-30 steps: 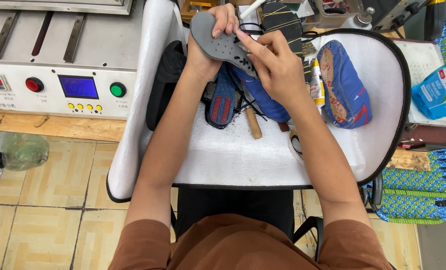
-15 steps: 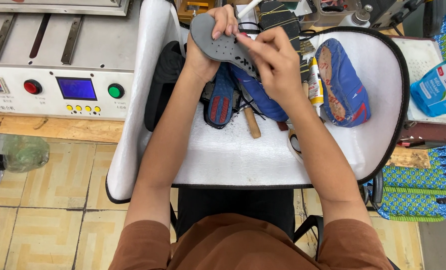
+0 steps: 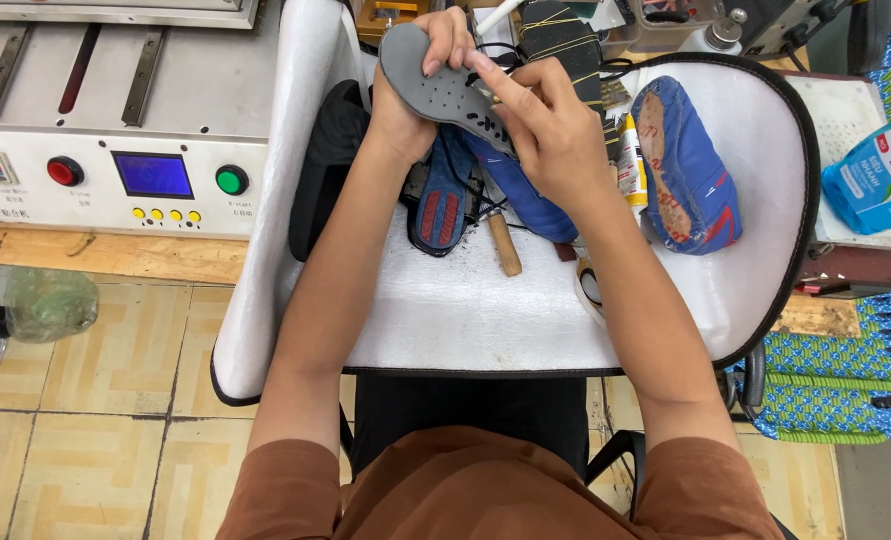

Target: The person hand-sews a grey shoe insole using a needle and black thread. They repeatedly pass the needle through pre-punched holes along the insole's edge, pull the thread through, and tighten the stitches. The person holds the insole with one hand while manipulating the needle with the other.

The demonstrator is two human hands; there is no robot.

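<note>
Grey perforated foam insole (image 3: 446, 90) up at far edge of white padded work surface (image 3: 566, 310), pinched in left hand (image 3: 421, 95) (thumb over top), right hand (image 3: 551, 135) fingertips closed on its right end w/ index laid along it; judged mid-handling, not yet in any shoe. Blue fabric shoe, sole-up w/ red tread (image 3: 444, 200), lying just below insole; 2nd blue shoe, upper w/ brown insole board showing (image 3: 686, 165), well apart at right, apparently untouched. Count: 1 loose insole, 2 blue shoes seen clearly (more blue fabric under right hand, can't tell), 1 wooden-handled tool (image 3: 504, 243), 1 glue tube (image 3: 628, 155).
</note>
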